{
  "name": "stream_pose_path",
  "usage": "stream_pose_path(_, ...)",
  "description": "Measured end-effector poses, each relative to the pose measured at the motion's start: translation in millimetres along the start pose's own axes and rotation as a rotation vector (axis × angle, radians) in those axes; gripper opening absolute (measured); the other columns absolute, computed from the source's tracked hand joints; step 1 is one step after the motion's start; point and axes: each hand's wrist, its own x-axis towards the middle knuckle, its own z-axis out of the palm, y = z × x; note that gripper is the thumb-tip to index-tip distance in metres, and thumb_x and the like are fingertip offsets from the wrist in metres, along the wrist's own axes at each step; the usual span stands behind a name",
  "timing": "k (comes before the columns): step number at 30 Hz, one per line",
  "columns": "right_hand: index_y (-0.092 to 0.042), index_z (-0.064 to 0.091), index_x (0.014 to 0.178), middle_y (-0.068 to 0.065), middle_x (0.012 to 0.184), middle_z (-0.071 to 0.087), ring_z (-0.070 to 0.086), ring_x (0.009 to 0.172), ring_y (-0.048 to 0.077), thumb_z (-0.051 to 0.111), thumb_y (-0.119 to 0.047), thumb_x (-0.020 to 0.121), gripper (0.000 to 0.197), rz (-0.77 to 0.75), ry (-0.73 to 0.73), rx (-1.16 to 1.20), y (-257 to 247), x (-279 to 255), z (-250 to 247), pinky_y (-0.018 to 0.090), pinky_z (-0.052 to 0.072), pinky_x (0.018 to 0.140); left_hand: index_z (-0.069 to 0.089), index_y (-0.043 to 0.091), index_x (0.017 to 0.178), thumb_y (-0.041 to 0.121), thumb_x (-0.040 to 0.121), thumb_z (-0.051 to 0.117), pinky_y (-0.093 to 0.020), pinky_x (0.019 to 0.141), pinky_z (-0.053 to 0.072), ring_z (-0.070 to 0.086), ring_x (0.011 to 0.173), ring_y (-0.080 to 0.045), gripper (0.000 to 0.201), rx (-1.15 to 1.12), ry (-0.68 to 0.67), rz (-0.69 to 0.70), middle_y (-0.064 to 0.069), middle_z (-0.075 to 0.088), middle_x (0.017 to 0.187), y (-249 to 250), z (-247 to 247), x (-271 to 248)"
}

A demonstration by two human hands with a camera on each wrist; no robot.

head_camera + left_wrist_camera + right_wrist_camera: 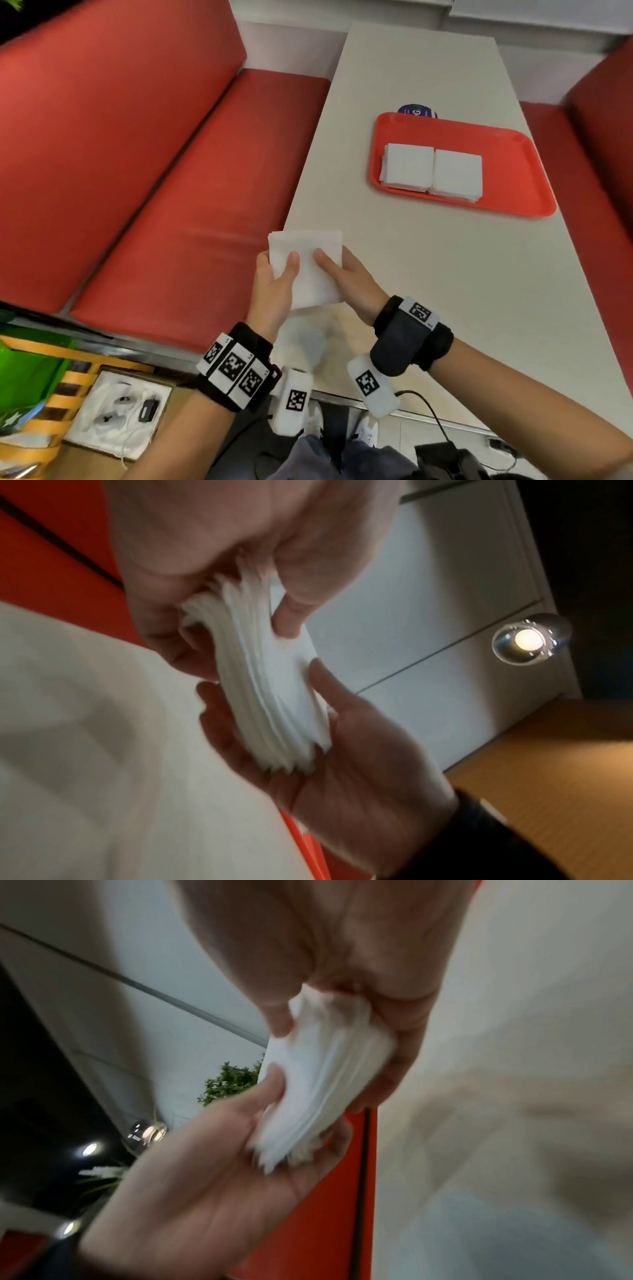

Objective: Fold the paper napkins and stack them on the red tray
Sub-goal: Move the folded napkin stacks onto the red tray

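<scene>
A thick stack of white paper napkins [308,270] is held in the air over the table's near left corner. My left hand [275,279] grips its left edge with the thumb on top. My right hand [340,275] grips the right edge the same way. The left wrist view shows the stack [274,696] edge-on, layers fanned, between both hands. The right wrist view shows the same stack [318,1080]. Farther along the table lies the red tray [513,164], bearing two piles of folded napkins [407,168] [457,174] side by side.
The pale table [462,291] runs between red bench seats on the left [171,178] and right [603,144]. A dark round object [418,111] peeks out behind the tray. A black cable [428,407] crosses the near table edge. On the floor at left stands a box [116,414].
</scene>
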Motion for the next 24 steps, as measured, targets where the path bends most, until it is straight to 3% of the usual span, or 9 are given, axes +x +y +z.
stream_pose_path(2,-0.018,0.045,0.13,-0.009,0.119,0.061,0.061,0.109,0.01,0.049,-0.05,0.095,0.048,-0.046,0.141,-0.043,-1.4,-2.3,-8.2,0.039,0.05,0.099,0.046,0.011,0.125,0.025,0.099,0.05,-0.027,0.083,0.052,0.062,0.099,-0.011,0.03,0.015,-0.009,0.04,0.003,0.061,0.111,3.7,18.8,1.3)
stream_pose_path(4,-0.017,0.044,0.126,-0.014,0.112,0.059,0.06,0.105,0.005,0.045,-0.042,0.099,0.037,-0.098,0.224,-0.05,-2.0,-6.7,-20.4,0.032,0.05,0.095,0.045,0.012,0.126,0.025,0.101,0.046,-0.015,0.075,0.049,0.059,0.094,-0.001,0.028,0.047,-0.053,0.059,0.01,0.059,0.107,5.9,34.9,4.0)
stream_pose_path(7,-0.018,0.045,0.124,-0.017,0.107,0.059,0.06,0.097,0.002,0.045,-0.034,0.1,0.028,-0.156,0.279,-0.073,-3.6,-14.9,-41.5,0.016,0.051,0.075,0.045,0.014,0.126,0.028,0.101,0.045,-0.006,0.063,0.046,0.057,0.09,0.005,0.028,0.057,-0.132,0.039,0.012,0.058,0.106,7.2,60.5,7.1)
stream_pose_path(8,-0.018,0.046,0.122,-0.014,0.105,0.06,0.061,0.094,0.002,0.046,-0.033,0.1,0.026,-0.175,0.311,-0.081,-4.2,-15.4,-52.2,0.015,0.052,0.069,0.045,0.014,0.124,0.027,0.101,0.046,-0.006,0.062,0.046,0.058,0.089,0.002,0.027,0.053,-0.139,0.034,0.011,0.058,0.103,8.1,68.9,8.3)
stream_pose_path(10,-0.017,0.05,0.118,-0.005,0.106,0.064,0.064,0.093,0.01,0.05,-0.033,0.099,0.025,-0.193,0.374,-0.068,-7.9,-14.5,-82.2,0.029,0.058,0.066,0.045,0.015,0.122,0.028,0.1,0.048,-0.015,0.065,0.048,0.06,0.086,-0.009,0.025,0.037,-0.152,0.024,0.005,0.06,0.098,9.7,83.2,10.7)
stream_pose_path(11,-0.016,0.051,0.118,-0.002,0.108,0.065,0.065,0.095,0.013,0.052,-0.032,0.098,0.025,-0.19,0.417,-0.046,-9.1,-12.2,-103.9,0.035,0.058,0.07,0.045,0.015,0.122,0.029,0.099,0.049,-0.021,0.065,0.048,0.06,0.083,-0.014,0.027,0.03,-0.16,0.019,0.001,0.061,0.097,9.2,87.6,12.3)
stream_pose_path(13,-0.014,0.054,0.119,0.001,0.113,0.066,0.065,0.096,0.014,0.055,-0.025,0.097,0.026,-0.185,0.546,0.001,-14.5,-7.2,-158.8,0.033,0.056,0.081,0.046,0.015,0.123,0.03,0.098,0.051,-0.027,0.064,0.048,0.06,0.078,-0.018,0.03,0.027,-0.167,0.014,-0.005,0.063,0.095,6.8,92.3,16.5)
stream_pose_path(19,-0.006,0.062,0.112,0.019,0.119,0.065,0.063,0.105,0.031,0.064,-0.031,0.086,0.036,-0.07,0.865,-0.104,-26.7,22.4,-350.9,0.051,0.049,0.097,0.048,0.018,0.121,0.02,0.096,0.056,-0.029,0.068,0.047,0.062,0.08,-0.02,0.027,0.1,-0.164,-0.005,-0.011,0.064,0.102,-1.9,96.0,28.5)
stream_pose_path(24,0.003,0.062,0.115,0.019,0.117,0.064,0.06,0.098,0.027,0.057,-0.028,0.094,0.038,0.072,0.916,-0.301,-32.7,60.3,-410.4,0.04,0.047,0.091,0.053,0.017,0.115,0.01,0.094,0.058,-0.033,0.07,0.048,0.063,0.08,-0.022,0.023,0.175,-0.179,-0.014,-0.015,0.065,0.102,-10.2,100.2,27.4)
